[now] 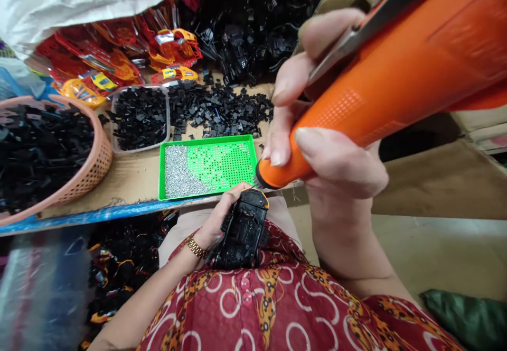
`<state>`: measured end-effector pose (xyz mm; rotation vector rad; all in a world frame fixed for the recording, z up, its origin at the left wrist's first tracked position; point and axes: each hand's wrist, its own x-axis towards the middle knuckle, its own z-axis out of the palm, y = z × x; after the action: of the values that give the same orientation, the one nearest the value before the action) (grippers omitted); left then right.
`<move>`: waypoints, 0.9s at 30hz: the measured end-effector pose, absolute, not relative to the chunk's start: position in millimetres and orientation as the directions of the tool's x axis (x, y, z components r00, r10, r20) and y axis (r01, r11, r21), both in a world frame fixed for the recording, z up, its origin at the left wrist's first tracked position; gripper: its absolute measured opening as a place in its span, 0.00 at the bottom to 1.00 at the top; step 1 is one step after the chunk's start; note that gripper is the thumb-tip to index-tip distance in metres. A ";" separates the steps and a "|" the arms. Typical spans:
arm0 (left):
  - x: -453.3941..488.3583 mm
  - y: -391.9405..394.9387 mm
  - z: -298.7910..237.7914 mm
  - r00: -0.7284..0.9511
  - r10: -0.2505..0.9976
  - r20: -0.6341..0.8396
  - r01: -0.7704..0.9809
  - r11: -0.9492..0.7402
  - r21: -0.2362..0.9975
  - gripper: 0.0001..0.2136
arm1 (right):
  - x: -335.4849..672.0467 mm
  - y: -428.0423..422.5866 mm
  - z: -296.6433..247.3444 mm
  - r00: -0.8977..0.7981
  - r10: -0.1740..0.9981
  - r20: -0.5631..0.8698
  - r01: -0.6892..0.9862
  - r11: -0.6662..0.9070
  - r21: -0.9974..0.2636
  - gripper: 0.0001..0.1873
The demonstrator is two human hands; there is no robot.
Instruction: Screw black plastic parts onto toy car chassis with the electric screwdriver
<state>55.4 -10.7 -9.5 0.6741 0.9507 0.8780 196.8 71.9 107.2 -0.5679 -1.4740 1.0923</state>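
My left hand (222, 216) is closed around the side of a toy car (243, 229), whose black underside faces up over my lap. A sliver of yellow-orange body shows at its front rim. A large orange electric screwdriver (340, 113) fills the upper right, and my right hand (328, 145) is wrapped round its lower part near a metal lever. Its dark tip points down just above the car's front end; whether they touch I cannot tell. Right behind the car lies a green perforated tray (161, 179) with a heap of small silvery screws (180, 171) at its left.
A pink basket (105, 150) and a clear plastic box (168, 123) hold small black parts. More black pieces (229, 113) lie loose behind the tray. Red and orange car bodies (174, 47) and black chassis (237, 44) are piled at the back. Assembled cars (114, 266) fill the space below left.
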 end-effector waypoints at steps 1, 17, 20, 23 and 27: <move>55.0 -10.7 -11.5 0.327 0.866 -0.379 -0.342 0.482 0.807 0.16 | 197.5 72.5 110.6 -0.224 0.845 0.486 -0.182 0.454 -0.872 0.23; 48.7 -6.7 3.3 0.291 0.935 -0.202 -0.078 0.233 0.969 0.15 | 207.7 83.5 102.1 -0.190 0.802 0.566 -0.179 0.539 -0.823 0.14; 48.2 -7.2 9.8 0.224 0.936 -0.272 -0.097 0.299 0.949 0.14 | 211.3 96.4 97.2 -0.184 0.814 0.551 -0.126 0.537 -0.834 0.12; 47.0 -9.5 17.2 0.199 0.912 -0.358 -0.182 0.394 0.901 0.16 | 214.5 108.2 92.9 -0.134 0.805 0.578 0.056 0.589 -0.806 0.15; 42.6 -11.5 20.5 0.185 0.921 -0.342 -0.160 0.372 0.914 0.15 | 223.7 95.6 89.6 0.004 0.698 0.716 0.448 0.640 -0.625 0.16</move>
<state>42.6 -11.5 20.5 0.8721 1.1117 0.9164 223.7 95.6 89.6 -0.9606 -1.6319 0.2533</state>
